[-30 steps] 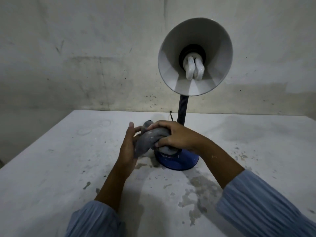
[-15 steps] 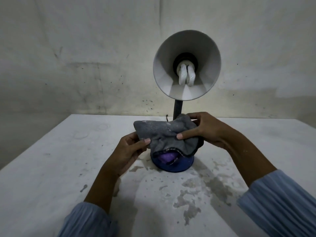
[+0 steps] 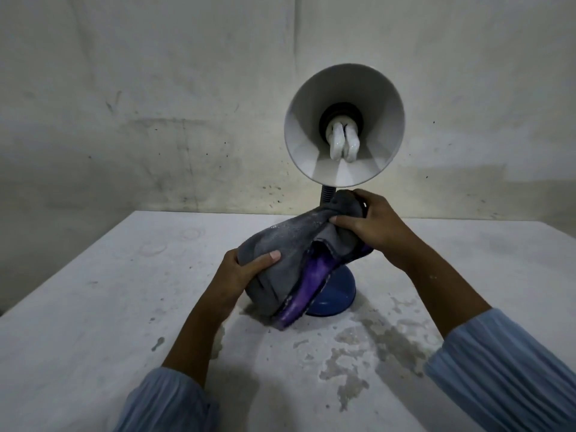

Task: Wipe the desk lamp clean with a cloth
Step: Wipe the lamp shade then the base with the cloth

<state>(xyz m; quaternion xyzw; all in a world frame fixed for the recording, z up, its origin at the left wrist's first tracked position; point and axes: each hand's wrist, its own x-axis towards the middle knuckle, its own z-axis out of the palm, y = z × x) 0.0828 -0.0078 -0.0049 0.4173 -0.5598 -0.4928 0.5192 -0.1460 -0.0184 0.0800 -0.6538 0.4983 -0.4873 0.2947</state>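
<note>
Item: grey cloth with purple underside (image 3: 290, 266), stretched between my left hand (image 3: 246, 269), pinching its 8 o'clock end, and my right hand (image 3: 371, 226), gripping the 2 o'clock end. Blue-based desk lamp with white cone shade (image 3: 343, 126) stands behind. Base apparently in progress; shade unwiped, I judge.

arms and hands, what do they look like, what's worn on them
Both forearms are bare from wrist to near the elbow. Each arm wears a light blue sleeve with fine pleats, left sleeve and right sleeve. The left hand and right hand are bare, without gloves.
</note>
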